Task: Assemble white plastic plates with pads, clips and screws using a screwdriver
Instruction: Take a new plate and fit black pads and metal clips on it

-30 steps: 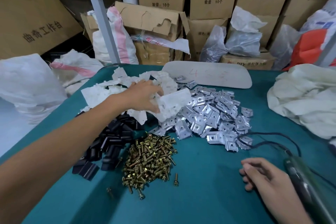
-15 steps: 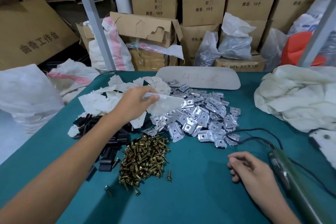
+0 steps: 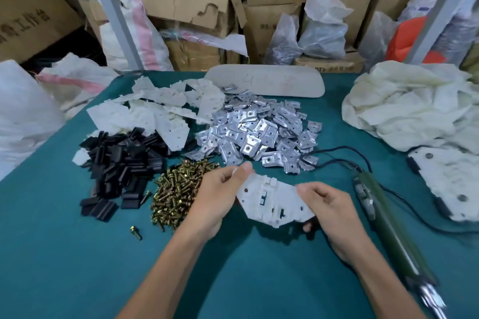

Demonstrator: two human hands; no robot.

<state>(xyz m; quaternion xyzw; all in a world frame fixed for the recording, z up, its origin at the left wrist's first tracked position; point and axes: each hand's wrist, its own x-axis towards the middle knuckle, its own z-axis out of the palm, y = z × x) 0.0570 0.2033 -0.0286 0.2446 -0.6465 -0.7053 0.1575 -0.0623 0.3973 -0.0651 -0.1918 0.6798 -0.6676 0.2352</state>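
A white plastic plate [image 3: 272, 202] hangs just above the green table, held at both ends. My left hand [image 3: 220, 194] pinches its left edge; my right hand [image 3: 329, 204] grips its right edge with fingers curled under. Behind lie a heap of white plates [image 3: 155, 109], a pile of black pads [image 3: 121, 160], a mound of brass screws [image 3: 178, 189] and a spread of silver metal clips [image 3: 259, 132]. A green electric screwdriver [image 3: 388, 225] lies on the table to the right of my right hand, untouched.
One loose screw [image 3: 136, 232] lies in front of the pads. A beige oval panel [image 3: 267, 80] sits at the table's back edge. A crumpled white cloth [image 3: 414, 103] and assembled plates [image 3: 451, 181] fill the right side. The screwdriver's cable [image 3: 344, 155] loops by the clips. Boxes and bags stand behind.
My left hand lifted one plate off the heap and brought it toward me. My right hand rose from the table and took hold of the plate's right edge.
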